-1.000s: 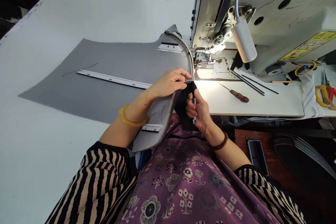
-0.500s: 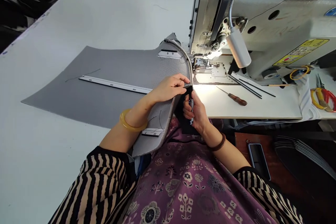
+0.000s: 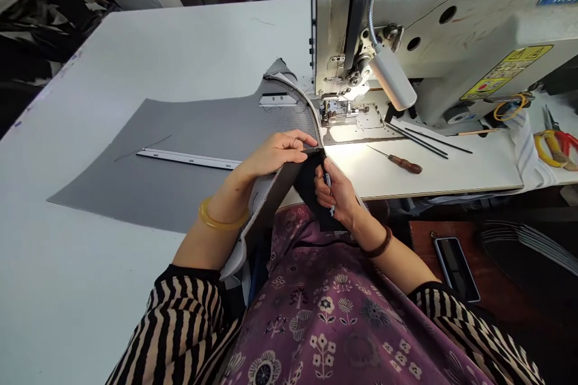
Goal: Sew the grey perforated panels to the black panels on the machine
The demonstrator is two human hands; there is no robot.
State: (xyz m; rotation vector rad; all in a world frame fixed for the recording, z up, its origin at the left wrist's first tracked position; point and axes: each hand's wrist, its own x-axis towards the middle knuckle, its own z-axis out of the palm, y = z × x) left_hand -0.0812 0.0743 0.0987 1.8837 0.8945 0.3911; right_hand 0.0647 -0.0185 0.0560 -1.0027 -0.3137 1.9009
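Observation:
A large grey fabric panel [image 3: 194,126] with white strips lies on the white table and reaches to my lap. Its light-coloured edge piping [image 3: 311,109] curves beside the sewing machine's needle area. My left hand [image 3: 277,153] is closed on the panel near this edge, its fingers pressing the fold. Just right of it, my right hand [image 3: 336,189] is wrapped round a small metal tool [image 3: 328,179], mostly hidden by the fingers, at the edge. Black fabric [image 3: 311,189] hangs between both hands.
The sewing machine [image 3: 428,30] with a lamp [image 3: 394,79] stands at the right. A wooden-handled awl [image 3: 405,164], black strips [image 3: 424,143] and scissors [image 3: 553,147] lie on the table [image 3: 108,271]. A phone [image 3: 456,269] rests on a brown surface lower right.
The near part of the grey panel has been folded up and leftward, showing its dark underside. Both hands stay close together at the edge. The whole view has shifted slightly.

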